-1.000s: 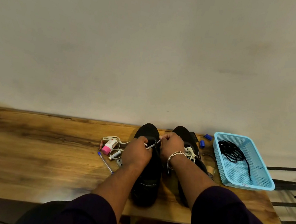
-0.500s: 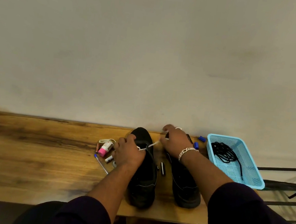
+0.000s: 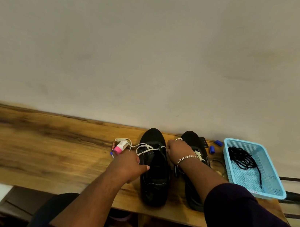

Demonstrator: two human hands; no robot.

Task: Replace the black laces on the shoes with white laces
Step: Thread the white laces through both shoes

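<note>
Since half a second ago the left hand (image 3: 129,165) has drawn back toward the person, pulling a loop of white lace (image 3: 145,148) out of the left shoe (image 3: 153,174); its fingers are curled on the lace. Across the shoe's eyelets, the right hand (image 3: 177,152) pinches the lace's other end. Both black shoes stand side by side on the wooden table (image 3: 45,149), the right shoe (image 3: 192,193) already white-laced, and the black laces (image 3: 244,161) lie in the blue basket (image 3: 276,192).

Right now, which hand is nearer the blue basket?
The right hand. It sits between the two shoes, with only the right shoe between it and the blue basket. The left hand is beyond the left shoe.
</note>
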